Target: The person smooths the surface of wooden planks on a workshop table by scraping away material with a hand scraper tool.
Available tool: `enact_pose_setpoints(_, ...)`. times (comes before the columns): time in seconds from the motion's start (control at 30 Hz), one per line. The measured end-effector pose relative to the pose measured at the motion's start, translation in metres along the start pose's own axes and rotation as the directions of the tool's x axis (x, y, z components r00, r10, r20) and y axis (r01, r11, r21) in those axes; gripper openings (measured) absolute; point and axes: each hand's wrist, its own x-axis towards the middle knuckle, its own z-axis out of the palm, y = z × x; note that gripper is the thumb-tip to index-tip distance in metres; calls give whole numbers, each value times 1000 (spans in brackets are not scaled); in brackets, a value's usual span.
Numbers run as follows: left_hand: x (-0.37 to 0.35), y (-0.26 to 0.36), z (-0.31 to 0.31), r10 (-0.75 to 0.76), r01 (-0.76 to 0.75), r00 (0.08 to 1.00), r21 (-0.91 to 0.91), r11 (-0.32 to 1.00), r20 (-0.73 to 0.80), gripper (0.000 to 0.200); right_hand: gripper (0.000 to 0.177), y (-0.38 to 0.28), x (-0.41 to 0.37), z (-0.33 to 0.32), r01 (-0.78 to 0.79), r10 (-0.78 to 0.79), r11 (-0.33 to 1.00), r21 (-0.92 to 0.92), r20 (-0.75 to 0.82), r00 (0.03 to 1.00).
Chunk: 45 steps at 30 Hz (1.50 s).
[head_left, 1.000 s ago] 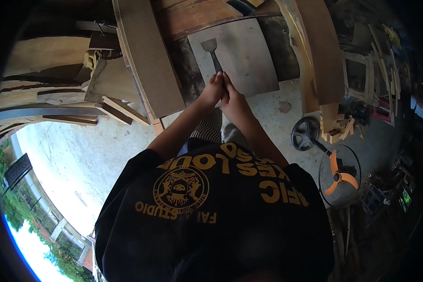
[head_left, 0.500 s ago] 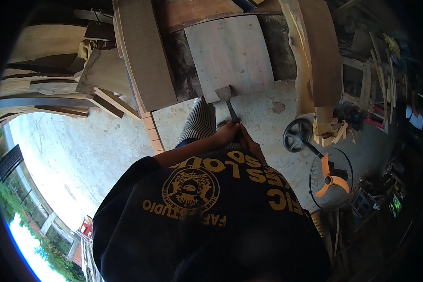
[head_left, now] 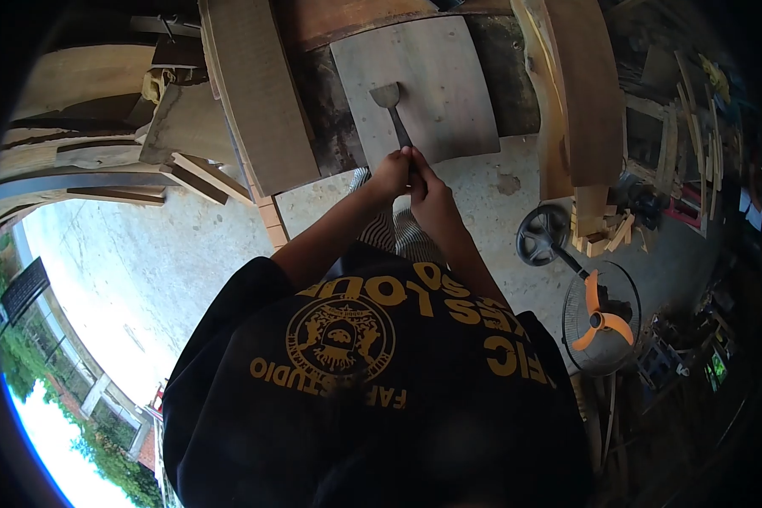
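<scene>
A scraper (head_left: 387, 96) with a broad flat blade and dark handle lies against a pale wooden board (head_left: 457, 85), its blade on the board's left part. My left hand (head_left: 391, 173) is closed round the lower end of the handle. Beside it, my right hand (head_left: 432, 193) is closed at the same handle end, the two hands touching. The board rests on a dark, stained work surface (head_left: 514, 76).
Long brown planks (head_left: 258, 102) stand left of the board, and a curved plank (head_left: 580, 93) is at the right. A fan with orange blades (head_left: 599, 320) stands at the lower right. Wood pieces (head_left: 199, 179) are stacked at the left.
Both hands and the scraper have moved up and away from my body, and the blade has gone from the board's near edge to farther up its surface. My arms are more stretched out.
</scene>
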Motion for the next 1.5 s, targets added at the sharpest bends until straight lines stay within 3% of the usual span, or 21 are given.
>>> enact_pose_setpoints(0.1, -14, -21, 8, 32, -34, 999, -101, 994, -13, 38, 48, 11, -22, 3, 78, -78, 997, 10, -30, 997)
enact_pose_setpoints(0.17, -23, -41, 14, -27, 39, 999, -267, 963, 46, 37, 49, 14, -40, 3, 141, -139, 989, 36, -36, 990)
enact_pose_setpoints(0.23, -27, -52, 16, -23, 34, 999, -258, 966, 47, 39, 49, 12, -47, 3, 17, -18, 999, 31, 20, 1000)
enact_pose_setpoints(0.33, -20, -41, 15, -21, 27, 999, -228, 973, 27, 42, 49, 2, -32, -3, -26, 27, 999, -22, 50, 998)
enact_pose_setpoints(0.4, 2, -21, 7, 71, -83, 994, -161, 983, -82, 44, 49, -7, -3, -3, -3, 4, 998, -65, 19, 1000)
enact_pose_setpoints(0.47, 29, 8, -9, 112, -119, 989, -74, 990, -93, 47, 46, -26, 30, -4, 11, -12, 994, -107, -10, 1000)
enact_pose_setpoints(0.5, 29, 31, -9, 129, -141, 977, -59, 988, -170, 47, 45, -44, 46, -8, -53, 57, 988, -146, 22, 998)
enact_pose_setpoints(0.57, 39, 59, -15, 153, -168, 956, -42, 985, -250, 48, 45, -56, 74, -7, -25, 25, 988, -152, -6, 1000)
enact_pose_setpoints(0.73, 34, 70, -16, 148, -170, 967, -92, 981, -209, 48, 47, -59, 81, -8, 0, -3, 992, -130, -21, 1000)
enact_pose_setpoints(0.8, 34, 50, -14, 163, -184, 968, -97, 978, -194, 50, 48, -54, 58, -7, -41, 41, 999, -10, 10, 999)
enact_pose_setpoints(0.87, 23, 37, -11, 110, -119, 980, -46, 992, -168, 52, 48, -47, 40, -7, -45, 46, 999, -7, 21, 999)
enact_pose_setpoints(0.93, 26, 20, -11, 146, -156, 983, -89, 984, -114, 52, 48, -27, 36, 5, 143, -146, 989, -32, -90, 985)
enact_pose_setpoints(1.0, 26, 26, -12, 129, -137, 981, -53, 989, -145, 52, 48, -27, 43, 8, 192, -192, 981, -16, -120, 974)
enact_pose_setpoints(1.07, 30, 40, -17, 147, -147, 969, 16, 989, -197, 51, 49, -55, 50, -5, -34, 34, 995, -92, -3, 999)
enact_pose_setpoints(1.17, 36, 70, -33, 210, -209, 973, 23, 978, -96, 50, 50, -81, 76, -19, -120, 129, 987, -107, 81, 988)
enact_pose_setpoints(1.2, 49, 73, -34, 248, -264, 954, -77, 962, -170, 49, 50, -83, 87, -18, -123, 131, 987, -102, 78, 988)
enact_pose_setpoints(1.27, 82, 76, -52, 331, -301, 931, 189, 935, -156, 49, 50, -84, 105, -10, -38, 39, 990, -134, 6, 999)
enact_pose_setpoints(1.33, 75, 85, -57, 323, -296, 937, 188, 936, -131, 49, 48, -87, 104, -9, -30, 25, 985, -168, -31, 999)
enact_pose_setpoints(1.43, 39, 78, -50, 390, -378, 921, 249, 892, -1, 45, 47, -78, 83, -11, -37, 38, 999, -37, 11, 999)
enact_pose_setpoints(1.5, 33, 54, -45, 283, -301, 950, 158, 940, 129, 44, 46, -56, 55, -11, 122, -129, 989, -87, -77, 989)
